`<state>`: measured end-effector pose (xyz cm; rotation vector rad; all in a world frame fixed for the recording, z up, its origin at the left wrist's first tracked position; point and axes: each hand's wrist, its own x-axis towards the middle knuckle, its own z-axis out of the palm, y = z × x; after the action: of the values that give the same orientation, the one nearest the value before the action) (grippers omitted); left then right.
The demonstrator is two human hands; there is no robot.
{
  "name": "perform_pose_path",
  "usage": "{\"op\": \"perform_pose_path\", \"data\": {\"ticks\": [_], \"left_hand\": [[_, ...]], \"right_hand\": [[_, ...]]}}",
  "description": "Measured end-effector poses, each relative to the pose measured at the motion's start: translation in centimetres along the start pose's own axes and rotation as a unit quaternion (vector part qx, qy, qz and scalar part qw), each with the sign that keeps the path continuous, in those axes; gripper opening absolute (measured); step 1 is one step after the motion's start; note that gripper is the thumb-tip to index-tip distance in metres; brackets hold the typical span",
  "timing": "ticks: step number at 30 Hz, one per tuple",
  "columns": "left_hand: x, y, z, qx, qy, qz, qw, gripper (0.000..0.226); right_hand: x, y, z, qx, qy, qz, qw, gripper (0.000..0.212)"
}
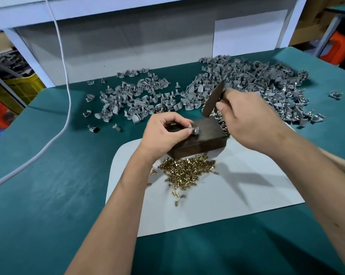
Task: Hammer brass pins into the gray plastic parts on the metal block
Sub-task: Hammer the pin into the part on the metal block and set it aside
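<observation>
A dark metal block [205, 135] stands on a white sheet [237, 195] in the middle of the green table. My left hand [165, 133] pinches a small gray plastic part [195, 131] on top of the block. My right hand [247, 118] grips a hammer [214, 100], whose dark head is raised and blurred just above the block's far right corner. A heap of brass pins [185, 171] lies on the sheet in front of the block.
Two spreads of gray plastic parts lie behind the block, one at the centre left [136, 96] and a bigger one at the right [263, 84]. A white cable [67, 96] runs down the left side of the table. A white panel stands at the back.
</observation>
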<state>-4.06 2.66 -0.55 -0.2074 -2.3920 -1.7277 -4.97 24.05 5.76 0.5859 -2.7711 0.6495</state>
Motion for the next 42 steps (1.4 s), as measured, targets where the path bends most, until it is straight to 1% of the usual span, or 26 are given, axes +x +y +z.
{"op": "perform_pose_path", "data": {"ticks": [3, 6, 7, 10, 11, 12, 14, 15, 17, 19, 20, 21, 23, 24, 25, 26, 27, 29, 30, 33, 34, 35, 36, 38, 39, 42], "left_hand": [[0.1, -0.3, -0.7, 0.01, -0.014, -0.017, 1.0, 0.008], [0.1, -0.2, -0.8, 0.0, -0.018, -0.035, 0.999, 0.01], [0.1, -0.2, -0.8, -0.003, -0.019, -0.038, 0.999, 0.011], [0.1, -0.2, -0.8, -0.015, -0.02, -0.046, 0.999, 0.012], [0.1, -0.2, -0.8, -0.018, -0.02, -0.048, 0.998, 0.013], [0.1, -0.2, -0.8, -0.023, -0.018, -0.05, 0.998, 0.013], [0.0, 0.0, -0.8, -0.033, -0.016, -0.053, 0.998, 0.012], [0.0, 0.0, -0.7, -0.035, -0.017, -0.053, 0.998, 0.012], [0.0, 0.1, -0.6, -0.036, -0.012, -0.056, 0.998, 0.013], [0.1, 0.1, -0.7, -0.029, -0.013, -0.056, 0.998, 0.014], [0.2, 0.1, -0.7, -0.025, -0.016, -0.054, 0.998, 0.014], [0.2, 0.0, -0.8, -0.024, -0.017, -0.052, 0.998, 0.015], [0.1, 0.0, -0.8, -0.031, -0.018, -0.051, 0.998, 0.017], [0.0, 0.0, -0.7, -0.03, -0.021, -0.049, 0.998, 0.017], [-0.1, 0.0, -0.7, -0.026, -0.022, -0.048, 0.998, 0.017], [-0.1, 0.0, -0.7, -0.024, -0.022, -0.049, 0.998, 0.017], [-0.1, 0.0, -0.7, -0.022, -0.023, -0.052, 0.998, 0.016], [0.1, -0.1, -0.8, -0.017, -0.024, -0.054, 0.998, 0.015], [0.2, -0.2, -0.8, -0.019, -0.024, -0.054, 0.998, 0.015], [0.0, -0.1, -0.9, -0.028, -0.026, -0.055, 0.998, 0.015], [0.0, -0.1, -0.8, -0.025, -0.028, -0.053, 0.998, 0.015], [0.0, -0.1, -0.9, -0.022, -0.027, -0.051, 0.998, 0.014], [0.0, 0.0, -0.9, -0.022, -0.027, -0.051, 0.998, 0.015], [0.2, -0.1, -0.9, -0.023, -0.03, -0.052, 0.998, 0.017], [0.2, -0.2, -0.9, -0.025, -0.03, -0.052, 0.998, 0.019], [0.0, -0.2, -0.8, -0.042, -0.027, -0.05, 0.997, 0.025]], "right_hand": [[-0.5, 0.0, 0.2, 0.018, -0.016, -0.001, 1.0, 0.015], [-0.8, -0.2, 0.6, -0.002, -0.045, -0.013, 0.999, 0.018], [-0.8, -0.2, 0.6, -0.006, -0.031, -0.026, 0.999, 0.019], [-0.6, -0.7, 0.0, 0.031, 0.073, -0.061, 0.995, 0.018], [-0.6, -1.2, 0.0, 0.04, 0.081, -0.065, 0.994, 0.02], [-0.5, -1.7, 0.2, 0.03, 0.061, -0.068, 0.995, 0.023], [-0.4, -2.6, 0.9, -0.062, -0.042, -0.057, 0.996, 0.025], [-0.3, -2.8, 1.0, -0.102, -0.071, -0.053, 0.991, 0.025], [0.1, -3.0, 0.3, -0.115, -0.066, -0.055, 0.99, 0.023], [0.3, -2.7, -0.1, -0.065, 0.017, -0.068, 0.995, 0.023], [0.3, -2.7, -0.1, -0.041, 0.042, -0.068, 0.996, 0.023], [0.2, -2.7, 0.1, -0.039, 0.031, -0.063, 0.997, 0.024], [0.1, -2.6, 0.8, -0.086, -0.056, -0.031, 0.994, 0.026], [0.1, -2.3, 0.9, -0.108, -0.08, -0.02, 0.991, 0.026], [0.2, -2.1, 0.7, -0.12, -0.081, -0.02, 0.989, 0.025], [0.3, -1.9, 0.4, -0.121, -0.061, -0.026, 0.99, 0.024], [0.3, -1.5, 0.1, -0.101, -0.014, -0.039, 0.994, 0.023], [0.1, -1.4, 0.1, -0.008, 0.095, -0.056, 0.994, 0.021], [0.0, -1.6, 0.4, 0.005, 0.096, -0.063, 0.993, 0.021], [-0.1, -2.1, 1.2, -0.089, -0.07, -0.021, 0.993, 0.02], [0.2, -1.9, 0.7, -0.12, -0.086, -0.02, 0.989, 0.019], [0.4, -1.7, 0.2, -0.14, -0.08, -0.026, 0.987, 0.02], [0.6, -1.5, -0.4, -0.14, -0.046, -0.04, 0.988, 0.021], [0.5, -1.5, -0.4, -0.065, 0.044, -0.054, 0.995, 0.022], [0.3, -1.9, -0.1, -0.046, 0.05, -0.057, 0.996, 0.02], [0.2, -1.9, 1.8, -0.141, -0.055, -0.067, 0.986, 0.021]]}}
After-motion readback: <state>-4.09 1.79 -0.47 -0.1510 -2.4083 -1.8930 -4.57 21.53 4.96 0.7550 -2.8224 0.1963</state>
